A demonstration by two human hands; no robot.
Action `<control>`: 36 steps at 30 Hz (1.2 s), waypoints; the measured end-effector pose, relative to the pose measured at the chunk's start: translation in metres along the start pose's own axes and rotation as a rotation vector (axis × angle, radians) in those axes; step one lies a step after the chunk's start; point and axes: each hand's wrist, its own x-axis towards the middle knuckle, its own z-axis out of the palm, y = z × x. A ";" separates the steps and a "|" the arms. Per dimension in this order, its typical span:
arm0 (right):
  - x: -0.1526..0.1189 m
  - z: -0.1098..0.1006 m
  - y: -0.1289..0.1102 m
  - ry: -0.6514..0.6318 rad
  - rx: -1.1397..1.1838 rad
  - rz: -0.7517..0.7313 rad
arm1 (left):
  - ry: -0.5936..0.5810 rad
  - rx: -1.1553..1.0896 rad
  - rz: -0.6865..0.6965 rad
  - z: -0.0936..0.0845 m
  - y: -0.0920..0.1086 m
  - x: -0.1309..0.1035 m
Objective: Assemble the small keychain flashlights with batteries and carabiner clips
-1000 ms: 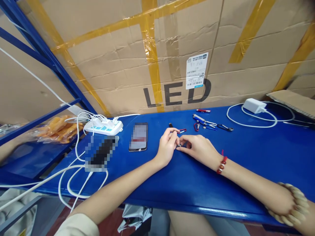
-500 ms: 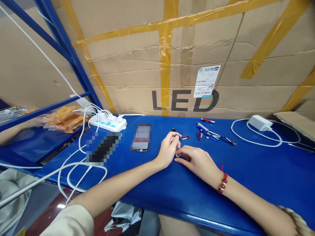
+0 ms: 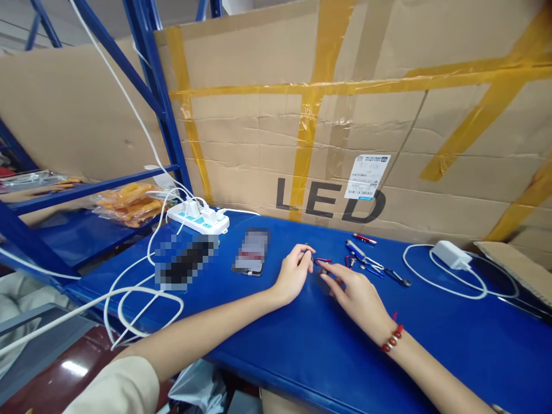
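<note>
My left hand [image 3: 294, 275] is over the middle of the blue table [image 3: 276, 345], its fingers curled around something small and dark that I cannot make out. Just to its right, my right hand [image 3: 354, 291] pinches another small dark item, mostly hidden by the fingers. A small gap separates the two hands. Beyond them lies a red carabiner [image 3: 322, 261]. Farther right are blue tools with metal parts [image 3: 363, 257], a black carabiner [image 3: 397, 277] and a red pen-like item [image 3: 364, 238]. A phone [image 3: 250, 252] lies left of my hands.
A white power strip [image 3: 198, 219] with tangled cables and a blurred dark object [image 3: 187, 261] occupy the left. A white charger [image 3: 451, 255] with a looped cable is at right. Behind stands a large cardboard box [image 3: 250, 144]; blue shelf posts [image 3: 161, 98] rise at left.
My hands have moved apart, and the dark item at my right fingertips is now more hidden. The view has tilted up, showing more of the box and shelf.
</note>
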 end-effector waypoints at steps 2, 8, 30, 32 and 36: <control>0.004 -0.002 0.005 0.045 0.006 0.027 | 0.015 0.007 0.015 -0.001 -0.002 0.001; 0.009 0.010 0.010 0.103 0.152 0.044 | 0.043 0.038 0.062 -0.005 -0.002 0.002; 0.023 0.019 0.024 0.024 1.085 0.473 | -0.065 0.139 0.063 -0.001 0.006 -0.006; 0.022 0.017 0.023 0.025 1.092 0.459 | -0.128 0.196 0.069 -0.001 0.007 -0.006; 0.020 0.009 0.022 0.047 1.077 0.414 | -0.208 0.303 0.089 -0.001 0.007 -0.007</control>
